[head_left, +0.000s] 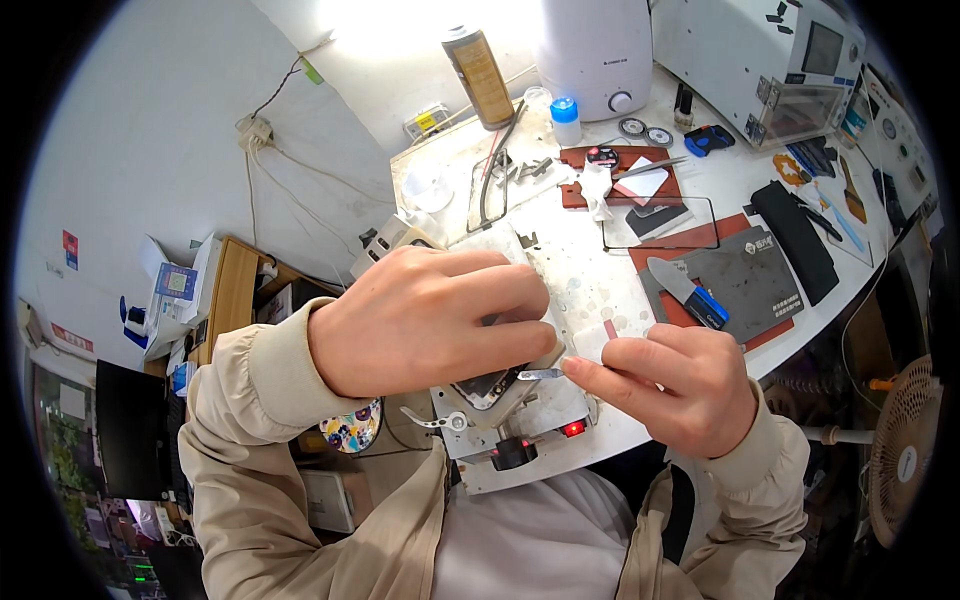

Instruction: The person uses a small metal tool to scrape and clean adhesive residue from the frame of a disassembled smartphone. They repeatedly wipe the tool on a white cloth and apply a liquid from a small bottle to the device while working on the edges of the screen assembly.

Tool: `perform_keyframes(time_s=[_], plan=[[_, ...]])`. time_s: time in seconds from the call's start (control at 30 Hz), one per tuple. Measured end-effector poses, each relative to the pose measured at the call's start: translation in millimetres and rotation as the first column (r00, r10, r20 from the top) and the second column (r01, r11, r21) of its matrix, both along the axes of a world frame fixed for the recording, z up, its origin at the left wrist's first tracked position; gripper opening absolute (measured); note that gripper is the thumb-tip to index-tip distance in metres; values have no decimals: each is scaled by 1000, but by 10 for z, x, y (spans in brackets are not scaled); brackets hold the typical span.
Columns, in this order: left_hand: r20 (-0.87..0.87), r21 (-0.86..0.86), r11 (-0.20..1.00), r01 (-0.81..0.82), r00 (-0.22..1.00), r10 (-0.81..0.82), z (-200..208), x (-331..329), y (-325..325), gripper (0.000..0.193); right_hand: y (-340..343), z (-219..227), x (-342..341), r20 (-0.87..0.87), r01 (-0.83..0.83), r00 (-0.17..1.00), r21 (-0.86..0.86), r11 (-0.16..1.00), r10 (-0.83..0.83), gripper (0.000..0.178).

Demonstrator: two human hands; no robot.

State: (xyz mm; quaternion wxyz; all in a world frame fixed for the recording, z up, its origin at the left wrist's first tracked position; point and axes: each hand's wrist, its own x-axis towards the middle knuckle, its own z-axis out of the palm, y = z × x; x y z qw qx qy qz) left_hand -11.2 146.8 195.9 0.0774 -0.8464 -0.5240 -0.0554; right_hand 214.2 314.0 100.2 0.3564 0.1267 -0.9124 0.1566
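The device sits just below the middle of the frame, on a pale holder. Only its lower part shows: a dark, glossy-looking slab with a rounded corner and a light rim. The left hand lies across its upper part and blocks the view of it; its fingers are bent down and inward, and whether they grip anything cannot be told. The right hand, right of centre, is half closed, pinching a thin, silvery blade between thumb and fingers. The blade points left, its tip at the device's edge; whether it touches cannot be made out.

On the holder, a silver lever sticks out to the left, a black knob sits at the bottom, and a red light glows to the right of it.

Above the right hand, a thin black frame lies partly over a brown tray with tweezers on it. A grey mat lies to the right, bearing a scraper. A brown can stands at upper centre, and a fan at lower right.
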Motion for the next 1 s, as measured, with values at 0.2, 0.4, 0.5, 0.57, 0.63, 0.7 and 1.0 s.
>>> perform_keyframes(time_s=[0.2, 0.4, 0.5, 0.57, 0.63, 0.7, 1.0], plan=[[9, -1, 1000, 7, 1000, -7, -12, -10, 13, 24, -2, -127, -25, -8, -14, 1000, -78, 997, 13, 47], [6, 1, 1000, 9, 1000, -9, -12, -11, 10, 24, 5, -121, -24, 4, -21, 1000, -88, 996, 22, 47], [10, -21, 1000, 1, 1000, -1, 15, -4, 3, 25, 2, -86, -13, 21, -14, 1000, -73, 997, 15, 47], [60, -53, 999, -4, 998, 7, 18, -10, -4, 26, -20, -10, 9, 44, 4, 999, -52, 999, -2, 48], [152, -91, 996, 4, 988, 10, 2, -44, 15, 27, -50, 82, 31, 77, 36, 996, -17, 999, -35, 48], [211, -102, 995, 5, 977, 17, 28, -65, 4, 29, -49, 84, 21, 63, 34, 997, -3, 999, -33, 49], [175, -119, 990, -71, 980, 91, 25, -104, -571, 58, -51, 70, 44, 54, 50, 997, 74, 996, -54, 50]])
